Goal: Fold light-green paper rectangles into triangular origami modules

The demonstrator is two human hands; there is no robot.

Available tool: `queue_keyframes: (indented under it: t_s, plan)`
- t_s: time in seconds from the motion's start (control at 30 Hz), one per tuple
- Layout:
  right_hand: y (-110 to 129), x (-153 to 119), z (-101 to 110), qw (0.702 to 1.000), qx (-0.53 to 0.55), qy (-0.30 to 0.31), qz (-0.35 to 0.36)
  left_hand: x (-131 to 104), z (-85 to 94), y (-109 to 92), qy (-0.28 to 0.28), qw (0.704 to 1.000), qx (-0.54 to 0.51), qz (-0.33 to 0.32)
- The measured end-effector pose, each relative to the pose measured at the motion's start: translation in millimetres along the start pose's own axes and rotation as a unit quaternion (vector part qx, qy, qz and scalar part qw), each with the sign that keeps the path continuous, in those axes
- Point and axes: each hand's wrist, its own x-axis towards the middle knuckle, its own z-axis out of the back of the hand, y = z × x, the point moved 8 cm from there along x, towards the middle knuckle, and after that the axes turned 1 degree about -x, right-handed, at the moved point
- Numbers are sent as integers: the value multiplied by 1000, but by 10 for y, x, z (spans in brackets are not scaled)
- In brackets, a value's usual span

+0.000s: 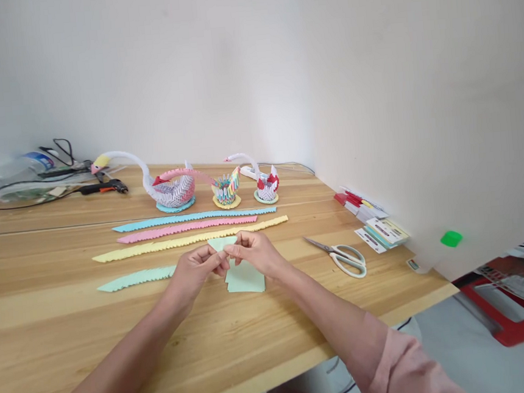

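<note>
The left hand (198,265) and right hand (258,253) both pinch the paper (222,243), the green strip (136,279) lying lengthwise sideways, nearer the left hand.

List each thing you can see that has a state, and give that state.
Green paper piece: pinched by left hand and right hand
Green sheets: stacked, lying flat
Scissors: lying down, blades apparently closed
Blue strip: laid lengthwise
Pink strip: laid lengthwise
Yellow strip: laid lengthwise
Green strip: laid lengthwise, right end hidden
Large swan: upright
Bottle: on its side
</note>
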Motion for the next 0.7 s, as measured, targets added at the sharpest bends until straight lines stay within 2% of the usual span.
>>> queue_keyframes:
  t_s: [0.1, 0.23, 0.27, 0.43, 0.6, 0.7]
  plan:
    - [0, 28, 77, 1000, 14, -12, 5, 2, -7, -2, 5, 1000, 0, 3]
    - [97, 51, 296, 995, 47, -82, 33, -8, -10, -6, 18, 1000, 14, 5]
    - [123, 50, 302, 995, 46, -82, 40, -11, -18, -2, 24, 999, 20, 6]
    - [142, 8, -8, 997, -47, 38, 49, -13, -88, 35, 48, 997, 53, 4]
    - [72, -14, -76, 995, -91, 22, 44, -9, -182, 155, 67, 994, 87, 13]
    - [51, 15, -17, 995, -95, -5, 35, -20, -225, 194, 72, 991, 110, 9]
